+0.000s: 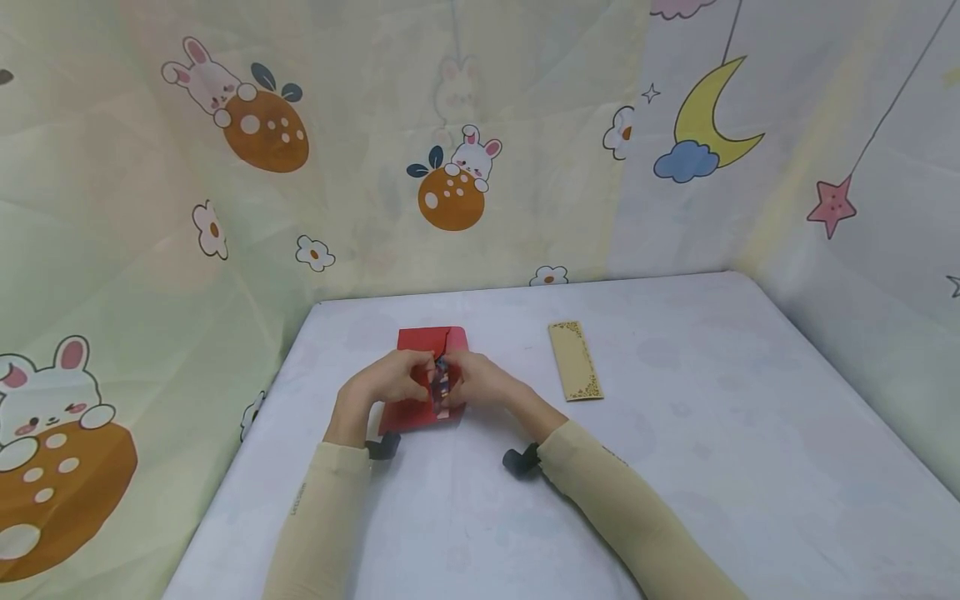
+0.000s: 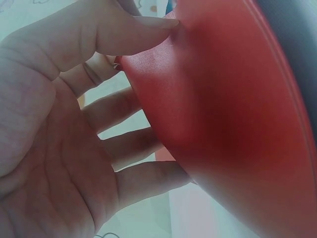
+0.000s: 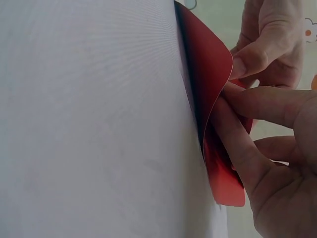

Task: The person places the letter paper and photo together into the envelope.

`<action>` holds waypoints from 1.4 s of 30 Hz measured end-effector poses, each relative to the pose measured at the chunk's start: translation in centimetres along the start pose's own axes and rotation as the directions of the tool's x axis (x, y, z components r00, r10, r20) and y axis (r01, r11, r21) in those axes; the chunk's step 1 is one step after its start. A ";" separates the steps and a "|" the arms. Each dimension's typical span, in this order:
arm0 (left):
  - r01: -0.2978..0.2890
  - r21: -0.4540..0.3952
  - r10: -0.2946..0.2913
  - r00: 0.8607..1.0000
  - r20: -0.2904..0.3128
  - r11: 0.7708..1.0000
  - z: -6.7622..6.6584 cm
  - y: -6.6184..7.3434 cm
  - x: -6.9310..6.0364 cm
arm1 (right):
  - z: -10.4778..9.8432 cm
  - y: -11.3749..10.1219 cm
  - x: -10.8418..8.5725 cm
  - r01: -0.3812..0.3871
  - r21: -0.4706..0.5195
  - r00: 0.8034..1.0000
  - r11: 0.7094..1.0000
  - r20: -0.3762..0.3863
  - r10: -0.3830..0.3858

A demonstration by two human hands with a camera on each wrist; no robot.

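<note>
**Red envelope [image 1: 418, 340] with its front bowed out**

So the envelope's on the table [image 1: 675, 442], toward the far left corner. Left hand [image 1: 390, 375] has the red edge pinched, thumb in front, fingers behind. Right hand [image 1: 483, 382] has fingertips tucked behind the bowed front – can't tell if they grip anything. Between them: some shiny patterned thing [image 1: 441, 379]. Gold-trimmed beige card [image 1: 576, 361] lies to the right – nearer the far edge than the front.

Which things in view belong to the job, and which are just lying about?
In the job:
red packet
left grip, on its edge
right grip, also on it

Seemingly just lying about:
gold card, untouched
curtain, backdrop only
</note>
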State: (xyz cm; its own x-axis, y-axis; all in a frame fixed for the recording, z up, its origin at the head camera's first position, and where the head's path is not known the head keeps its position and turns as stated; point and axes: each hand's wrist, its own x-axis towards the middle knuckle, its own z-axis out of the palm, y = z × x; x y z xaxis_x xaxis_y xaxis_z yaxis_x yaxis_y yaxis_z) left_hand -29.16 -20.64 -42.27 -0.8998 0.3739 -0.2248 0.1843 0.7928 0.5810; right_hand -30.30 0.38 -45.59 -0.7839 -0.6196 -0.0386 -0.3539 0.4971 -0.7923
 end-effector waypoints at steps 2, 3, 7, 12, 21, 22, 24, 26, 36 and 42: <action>-0.003 -0.003 0.003 1.000 0.002 1.000 0.0 0.0 0.0 | 0.0 -0.1 0.0 0.008 0.009 1.000 1.000 0.011 -0.008; -0.006 -0.005 0.006 1.000 0.003 1.000 0.0 0.0 0.0 | 0.0 -0.1 0.0 0.011 0.014 1.000 1.000 0.016 -0.011; -0.014 -0.004 0.014 1.000 0.006 1.000 -0.1 0.0 0.0 | 0.1 -0.1 0.1 0.013 0.026 1.000 1.000 0.028 -0.014; -0.019 0.000 0.019 1.000 0.012 1.000 0.0 -0.1 0.0 | 0.3 -0.2 0.1 0.014 0.023 0.999 1.000 0.040 -0.015; -0.019 0.006 0.018 1.000 0.015 1.000 0.0 -0.2 0.0 | 0.4 -0.3 -0.1 -0.011 0.045 0.997 0.999 0.078 0.008; -0.018 0.007 0.018 1.000 0.015 1.000 0.0 -0.2 0.0 | 0.4 -0.3 -0.1 -0.012 0.049 0.997 0.999 0.081 0.008; -0.017 0.007 0.017 1.000 0.012 1.000 0.0 -0.1 0.0 | 0.4 -0.3 -0.1 -0.009 0.053 0.996 0.999 0.084 0.005; -0.016 0.008 0.016 1.000 0.011 1.000 0.0 -0.1 0.0 | 0.4 -0.3 -0.1 -0.007 0.054 0.996 0.999 0.084 0.002; -0.022 0.019 0.022 1.000 0.004 1.000 0.1 -0.1 -0.1 | 0.5 -0.2 -0.1 -0.049 0.104 0.992 0.993 0.119 0.037; -0.027 0.019 0.027 1.000 0.006 0.999 0.1 -0.1 -0.1 | 0.5 -0.1 -0.1 -0.051 0.114 0.991 0.992 0.128 0.036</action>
State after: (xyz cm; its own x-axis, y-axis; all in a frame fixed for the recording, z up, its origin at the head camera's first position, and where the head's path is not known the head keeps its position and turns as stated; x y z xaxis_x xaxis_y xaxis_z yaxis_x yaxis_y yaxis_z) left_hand -29.04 -20.75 -42.41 -0.8922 0.3980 -0.2136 0.2159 0.7911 0.5723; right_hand -29.91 0.12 -45.79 -0.7242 -0.6741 -0.1451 -0.2532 0.4557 -0.8534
